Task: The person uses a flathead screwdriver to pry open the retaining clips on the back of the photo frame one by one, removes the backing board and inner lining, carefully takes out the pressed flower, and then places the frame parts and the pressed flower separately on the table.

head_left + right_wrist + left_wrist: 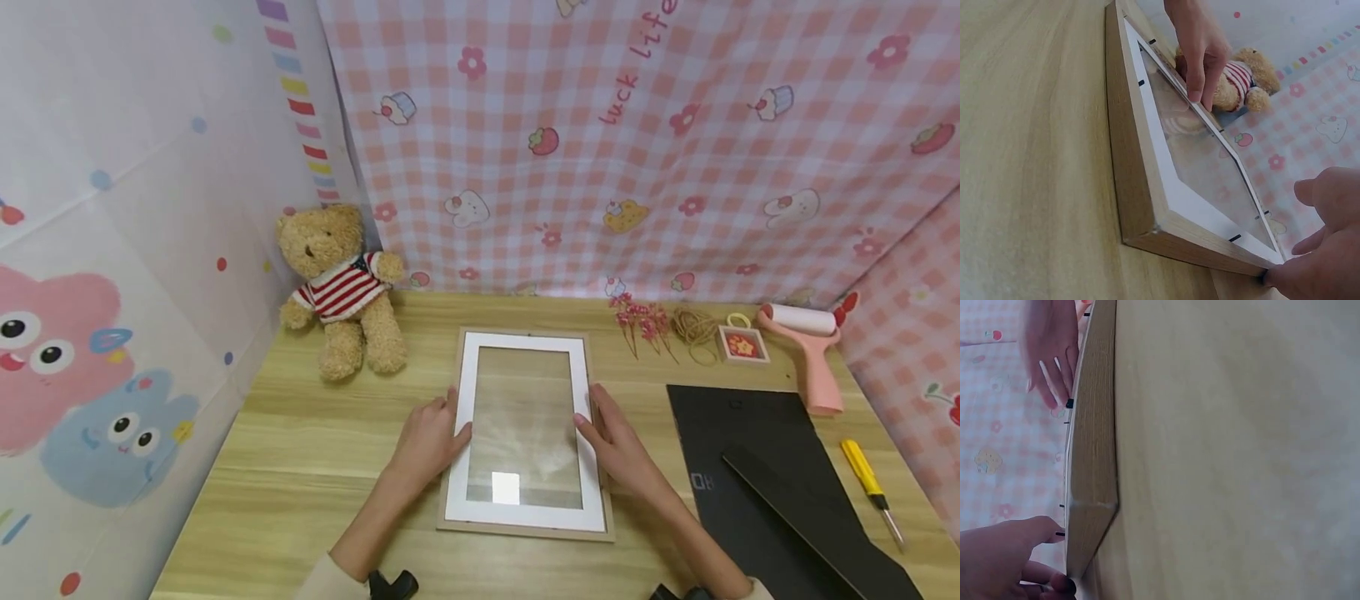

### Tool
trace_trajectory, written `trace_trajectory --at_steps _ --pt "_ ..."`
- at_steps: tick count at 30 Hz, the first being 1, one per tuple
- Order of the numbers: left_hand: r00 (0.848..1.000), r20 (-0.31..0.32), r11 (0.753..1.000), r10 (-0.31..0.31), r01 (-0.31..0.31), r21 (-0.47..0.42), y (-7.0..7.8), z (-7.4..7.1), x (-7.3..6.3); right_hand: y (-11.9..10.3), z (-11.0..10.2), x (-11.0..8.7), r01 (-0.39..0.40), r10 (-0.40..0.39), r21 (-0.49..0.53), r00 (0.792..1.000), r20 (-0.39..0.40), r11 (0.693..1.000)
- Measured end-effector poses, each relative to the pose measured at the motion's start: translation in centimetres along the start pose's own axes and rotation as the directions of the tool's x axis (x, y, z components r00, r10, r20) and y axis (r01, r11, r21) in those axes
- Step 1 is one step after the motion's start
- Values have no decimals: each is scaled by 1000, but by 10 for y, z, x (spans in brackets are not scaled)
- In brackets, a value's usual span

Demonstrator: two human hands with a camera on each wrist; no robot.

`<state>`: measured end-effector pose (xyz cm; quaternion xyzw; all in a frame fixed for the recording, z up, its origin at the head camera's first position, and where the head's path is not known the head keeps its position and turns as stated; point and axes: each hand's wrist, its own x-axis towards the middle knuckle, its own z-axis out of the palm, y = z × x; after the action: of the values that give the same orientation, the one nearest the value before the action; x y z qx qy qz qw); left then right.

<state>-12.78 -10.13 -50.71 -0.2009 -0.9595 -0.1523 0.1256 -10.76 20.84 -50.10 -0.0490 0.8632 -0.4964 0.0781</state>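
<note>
A wooden picture frame (611, 521) lies flat on the table, small black tabs along its inner edge. Inside it sits a white mat (525, 518) around a clear pane (525, 417) that reflects light. My left hand (426, 442) grips the left side, thumb over the top and fingers down the outer edge. At the right side is my right hand (626, 454), its fingers fairly straight along the edge and a fingertip at the frame in the right wrist view. Its thumb extends over the mat in the head view.
Right of the frame lies a black backing board (742, 417) with its stand leg (787, 517). Beyond are a yellow screwdriver (866, 479), pink lint roller (817, 367), small boxed item (742, 344), twine (695, 327) and dried flowers (643, 321). A teddy bear (337, 287) sits back left.
</note>
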Motion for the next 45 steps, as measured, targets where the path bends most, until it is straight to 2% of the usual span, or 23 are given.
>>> trace_trajectory --at_steps 6,10,17,20,26,32,37,45 --pt "994 82 987 -73 60 152 13 -5 9 6 1 0 62 -62 -6 998 -21 998" --pt "984 132 975 -117 89 202 23 -5 16 11 1 1 105 -106 -28 994 -25 994" --pt "985 147 967 -88 49 250 29 0 22 2 -7 1 41 -40 -42 999 16 998" --pt "983 161 973 -83 45 227 27 0 23 0 -9 0 26 -25 -46 1000 20 999" --pt "977 199 989 -76 48 138 23 -1 23 1 -11 2 10 -10 12 1000 -7 1000" --pt "975 209 996 -71 59 64 22 -3 22 2 -11 1 -2 2 -15 999 -49 1000" --pt "979 195 998 -55 47 48 21 -5 21 1 -11 1 -33 32 -10 997 -76 999" --pt "981 187 998 -53 45 47 21 -3 20 0 -10 1 -27 24 -34 994 -108 999"
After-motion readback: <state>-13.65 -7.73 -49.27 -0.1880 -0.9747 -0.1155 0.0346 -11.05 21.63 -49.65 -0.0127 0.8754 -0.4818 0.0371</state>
